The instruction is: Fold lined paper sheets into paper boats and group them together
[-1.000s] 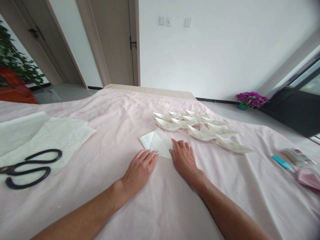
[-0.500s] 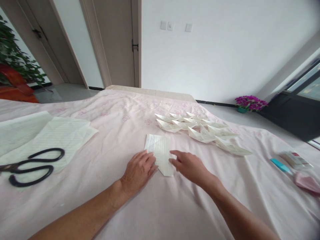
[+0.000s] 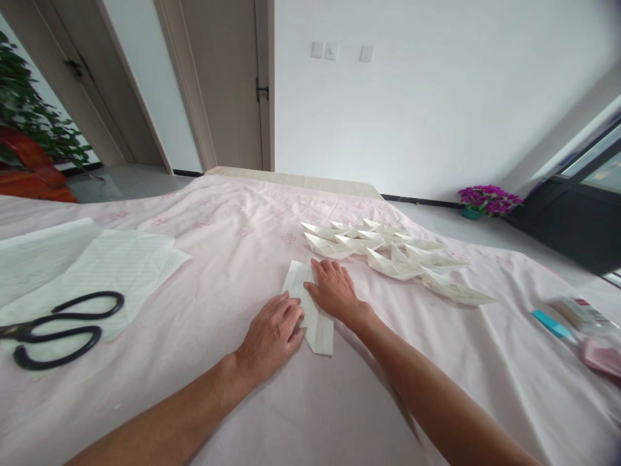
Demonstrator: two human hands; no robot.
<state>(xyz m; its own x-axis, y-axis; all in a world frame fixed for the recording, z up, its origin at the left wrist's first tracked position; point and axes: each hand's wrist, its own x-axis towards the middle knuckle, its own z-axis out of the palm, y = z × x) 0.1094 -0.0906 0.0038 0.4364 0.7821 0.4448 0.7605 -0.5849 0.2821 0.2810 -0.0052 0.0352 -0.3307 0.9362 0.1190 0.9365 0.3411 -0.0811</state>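
Note:
A strip of folded lined paper [image 3: 321, 335] lies on the pink cloth in front of me, its near end cut off at a slant. My left hand [image 3: 270, 333] grips the paper's left edge with bent fingers and thumb. Across its upper right part lies my right hand [image 3: 336, 290], fingers stretched out and pressing down, hiding that side of the sheet. Beyond the right hand, several folded paper boats [image 3: 395, 262] stand in rows.
On the left, black-handled scissors [image 3: 72, 317] rest on loose lined sheets [image 3: 130, 259]. At the right edge are a blue-handled tool [image 3: 550, 323], a clear-wrapped packet [image 3: 585, 315] and a pink cloth item [image 3: 601, 357]. A flower pot [image 3: 471, 212] stands on the floor beyond the bed-like surface.
My right hand has moved left and away from me, from beside the paper's right edge onto its upper part. The paper looks narrower and slightly turned. My left hand stays at its left edge.

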